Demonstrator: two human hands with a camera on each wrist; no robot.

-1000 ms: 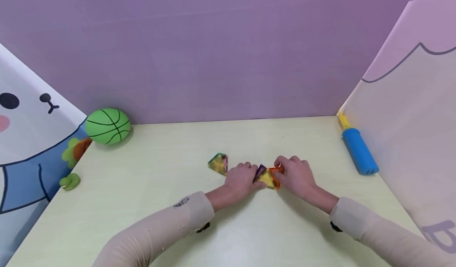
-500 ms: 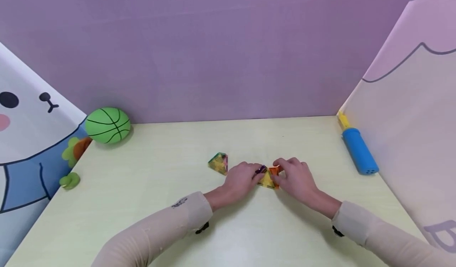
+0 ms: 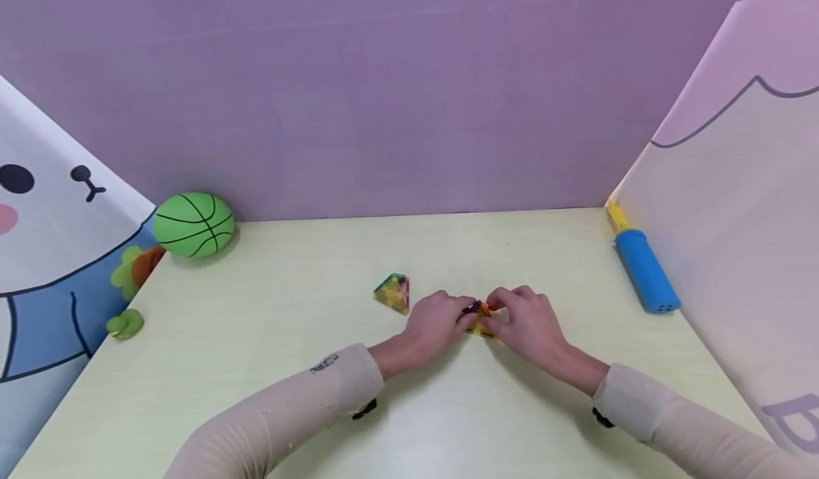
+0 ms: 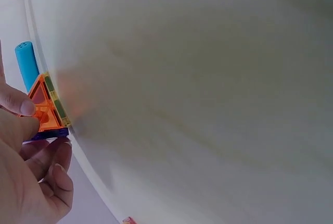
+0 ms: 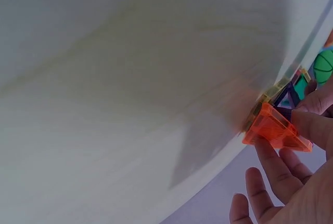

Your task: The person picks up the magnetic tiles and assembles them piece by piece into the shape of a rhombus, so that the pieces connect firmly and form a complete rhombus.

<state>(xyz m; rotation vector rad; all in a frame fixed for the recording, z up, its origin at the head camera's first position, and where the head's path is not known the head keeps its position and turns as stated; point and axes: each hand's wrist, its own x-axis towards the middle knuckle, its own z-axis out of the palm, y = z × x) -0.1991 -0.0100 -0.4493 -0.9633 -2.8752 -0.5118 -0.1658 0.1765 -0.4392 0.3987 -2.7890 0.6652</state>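
Between the two hands, a yellow triangular magnetic tile (image 3: 478, 327) lies flat on the table. My left hand (image 3: 435, 323) pinches a purple magnetic tile (image 3: 472, 307) that stands tilted up along its left edge. Thumb and fingers of my right hand (image 3: 527, 324) pinch a translucent orange triangular magnetic tile (image 5: 276, 130), raised along the right edge. Its upper end leans close to the purple tile in the head view. In the left wrist view the orange tile (image 4: 47, 110) rises from the yellow one, with purple below it. Fingers hide part of every tile.
Left of the hands sits a small group of joined green, yellow and pink tiles (image 3: 392, 294). A green ball (image 3: 194, 225) stands at the back left, and a small green toy (image 3: 125, 325) by the left edge. A blue and yellow hand pump (image 3: 646, 271) lies along the right wall.
The purple and orange tiles have been tilted up from the yellow tile and inward toward each other. The right hand has shifted slightly left; the joined tiles at left have stayed put.
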